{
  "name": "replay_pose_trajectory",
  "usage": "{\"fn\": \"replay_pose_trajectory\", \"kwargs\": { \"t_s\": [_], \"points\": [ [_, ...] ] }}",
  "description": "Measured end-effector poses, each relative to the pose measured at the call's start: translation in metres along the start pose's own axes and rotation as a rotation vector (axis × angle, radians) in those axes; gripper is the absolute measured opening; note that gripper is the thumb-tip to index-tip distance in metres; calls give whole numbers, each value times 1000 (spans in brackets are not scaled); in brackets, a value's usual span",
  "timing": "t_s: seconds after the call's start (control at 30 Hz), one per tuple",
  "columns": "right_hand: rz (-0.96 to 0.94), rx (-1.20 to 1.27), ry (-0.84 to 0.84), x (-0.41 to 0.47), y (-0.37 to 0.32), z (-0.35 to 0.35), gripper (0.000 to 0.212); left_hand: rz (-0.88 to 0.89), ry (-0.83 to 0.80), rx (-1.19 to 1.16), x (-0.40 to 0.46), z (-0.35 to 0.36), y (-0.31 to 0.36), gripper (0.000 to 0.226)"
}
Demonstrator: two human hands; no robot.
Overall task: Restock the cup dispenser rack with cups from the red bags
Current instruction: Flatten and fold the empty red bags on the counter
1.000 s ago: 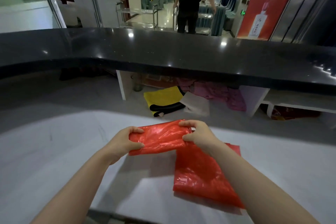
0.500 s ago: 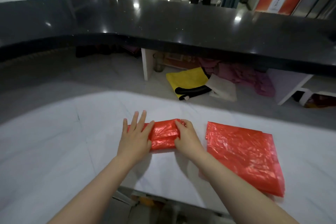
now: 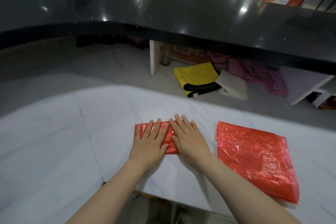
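Two counters are filling the view, a black one [image 3: 181,11] curving behind a white one [image 3: 54,142], where a flat stack of red bags [image 3: 254,158] is lying to the right of the hands. Both hands, the left [image 3: 148,144] and the right [image 3: 190,142], are pressing flat with straight fingers on a small folded bag [image 3: 168,133], gripping nothing. Beyond the counter, a yellow cloth [image 3: 196,76] is lying on the floor.

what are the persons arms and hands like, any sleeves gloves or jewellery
Both forearms are bare as far as the frame shows, with no sleeves in view. The left hand and right hand are ungloved, with no rings, watch or bracelets visible. Fingernails look short and unpainted.
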State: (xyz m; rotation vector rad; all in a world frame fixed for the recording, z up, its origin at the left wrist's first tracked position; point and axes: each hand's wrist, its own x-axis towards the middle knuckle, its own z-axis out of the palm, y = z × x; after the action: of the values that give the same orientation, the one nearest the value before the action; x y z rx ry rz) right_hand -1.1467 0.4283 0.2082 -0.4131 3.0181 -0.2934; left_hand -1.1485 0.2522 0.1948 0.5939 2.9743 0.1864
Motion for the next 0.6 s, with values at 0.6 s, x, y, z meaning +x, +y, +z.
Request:
{"fn": "replay_pose_trajectory", "kwargs": {
  "t_s": [0.6],
  "points": [
    [20,-2,-54,4,1,4,57,-10,-172,-120,12,-11,-3,66]
  ]
}}
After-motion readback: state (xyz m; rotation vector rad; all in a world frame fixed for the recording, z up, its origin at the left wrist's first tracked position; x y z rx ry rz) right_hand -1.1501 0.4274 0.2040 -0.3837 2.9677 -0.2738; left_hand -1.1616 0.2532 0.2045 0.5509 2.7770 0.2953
